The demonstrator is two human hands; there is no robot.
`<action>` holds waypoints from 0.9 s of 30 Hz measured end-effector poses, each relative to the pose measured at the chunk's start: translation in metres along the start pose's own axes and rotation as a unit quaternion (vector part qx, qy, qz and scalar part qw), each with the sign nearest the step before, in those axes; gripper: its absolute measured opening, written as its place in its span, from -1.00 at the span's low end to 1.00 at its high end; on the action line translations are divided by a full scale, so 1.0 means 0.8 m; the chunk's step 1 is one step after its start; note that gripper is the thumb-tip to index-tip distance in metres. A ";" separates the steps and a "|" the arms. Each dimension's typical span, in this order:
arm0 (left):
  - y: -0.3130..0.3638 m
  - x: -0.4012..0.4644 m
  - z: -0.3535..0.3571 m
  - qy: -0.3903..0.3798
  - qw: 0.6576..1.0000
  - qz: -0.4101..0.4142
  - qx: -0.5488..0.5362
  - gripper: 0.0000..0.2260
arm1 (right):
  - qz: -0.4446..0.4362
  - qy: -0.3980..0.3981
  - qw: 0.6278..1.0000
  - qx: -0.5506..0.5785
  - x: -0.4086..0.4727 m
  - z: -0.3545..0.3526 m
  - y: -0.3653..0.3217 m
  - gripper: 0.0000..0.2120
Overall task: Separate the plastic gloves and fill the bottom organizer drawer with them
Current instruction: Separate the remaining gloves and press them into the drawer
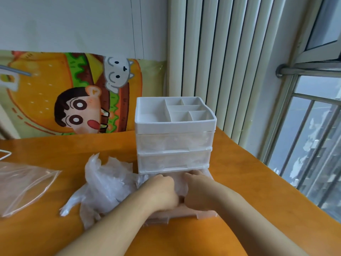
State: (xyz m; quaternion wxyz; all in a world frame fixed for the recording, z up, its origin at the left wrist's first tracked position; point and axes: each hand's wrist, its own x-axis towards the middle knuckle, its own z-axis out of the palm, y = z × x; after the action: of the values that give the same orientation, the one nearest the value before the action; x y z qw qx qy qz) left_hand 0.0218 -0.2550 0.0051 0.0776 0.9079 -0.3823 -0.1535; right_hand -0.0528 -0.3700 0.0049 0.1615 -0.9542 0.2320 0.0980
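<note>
1. A clear zip bag [22, 183] lies flat at the left edge of the orange tabletop [258, 191].
2. Left of centre, a crumpled heap of plastic gloves [105, 185] rests just beside the white organizer [174, 133].
3. At lower centre, the bottom drawer [206, 214] stands pulled out.
4. The left hand [162, 191] and right hand [198, 189], side by side with fingers curled, press into plastic inside it.

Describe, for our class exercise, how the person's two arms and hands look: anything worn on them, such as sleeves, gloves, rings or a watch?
Both forearms are bare as far up as the head view shows; no sleeve or cuff is visible. The left hand and the right hand wear no gloves. No watch, bracelet or ring shows on the visible parts, and no markings can be made out.
</note>
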 end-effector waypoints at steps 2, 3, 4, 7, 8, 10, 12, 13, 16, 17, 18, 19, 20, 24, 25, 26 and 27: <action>-0.002 0.001 0.002 0.007 1.000 -0.006 -0.013 -0.73 | 0.011 -0.040 0.999 -0.031 -0.002 -0.006 -0.003 -0.31; -0.002 0.001 0.003 0.002 1.000 -0.009 -0.016 -0.72 | 0.017 -0.062 0.997 -0.047 -0.006 -0.011 -0.007 -0.29; 0.000 0.000 0.003 -0.006 1.000 -0.012 -0.013 -0.72 | 0.013 -0.067 0.996 -0.057 -0.006 -0.014 -0.009 -0.33; -0.001 -0.007 0.000 0.015 0.999 -0.031 -0.002 -0.80 | 0.021 -0.098 0.993 -0.064 -0.008 -0.023 -0.013 -0.26; 0.000 -0.012 -0.003 0.032 0.999 -0.037 0.013 -0.79 | 0.017 -0.102 0.993 -0.062 0.000 -0.021 -0.009 -0.19; 0.000 -0.019 -0.005 0.044 0.997 -0.034 0.054 -0.75 | -0.016 -0.106 0.988 -0.107 0.008 -0.016 -0.006 -0.16; 0.003 -0.018 -0.006 0.029 0.996 -0.027 0.076 -0.77 | -0.033 -0.094 0.985 -0.141 0.017 -0.005 -0.002 -0.16; 0.005 -0.015 -0.007 0.022 0.996 -0.019 0.079 -0.78 | -0.033 -0.080 0.988 -0.128 0.013 -0.006 -0.002 -0.19; -0.009 -0.017 -0.008 0.031 0.999 0.006 0.036 -0.86 | -0.054 -0.008 0.995 -0.081 0.010 -0.002 -0.003 -0.49; -0.017 -0.024 -0.009 0.054 0.998 0.021 0.012 -0.87 | -0.063 0.023 0.995 -0.068 0.008 0.001 0.000 -0.55; -0.023 -0.036 -0.012 0.086 0.995 0.038 -0.010 -0.87 | -0.066 0.059 0.995 -0.041 0.006 0.006 0.004 -0.54; -0.032 -0.047 -0.013 0.132 0.989 0.057 -0.022 -0.86 | -0.059 0.088 0.994 -0.020 -0.003 0.007 0.005 -0.50; -0.043 -0.056 -0.014 0.195 0.978 0.070 -0.029 -0.86 | -0.066 0.124 0.990 -0.010 -0.008 0.010 0.009 -0.49; -0.105 -0.081 -0.032 0.432 0.895 -0.027 -0.108 -0.89 | -0.085 0.250 0.964 -0.012 -0.029 0.015 0.014 -0.66; -0.126 -0.080 -0.038 0.449 0.879 -0.089 -0.137 -0.82 | -0.086 0.279 0.956 -0.013 -0.033 0.015 0.011 -0.72; -0.149 -0.075 -0.042 0.437 0.871 -0.158 -0.157 -0.70 | -0.085 0.309 0.947 -0.007 -0.036 0.017 0.008 -0.77; -0.169 -0.068 -0.045 0.394 0.873 -0.229 -0.176 -0.54 | -0.083 0.330 0.940 0.000 -0.036 0.020 0.006 -0.81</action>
State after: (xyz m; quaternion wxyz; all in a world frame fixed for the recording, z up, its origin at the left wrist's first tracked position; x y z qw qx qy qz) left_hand 0.0883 -0.1211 0.0164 0.3431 0.9265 -0.0684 0.1386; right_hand -0.0821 -0.3562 -0.0033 0.0836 -0.9487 0.1926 -0.2363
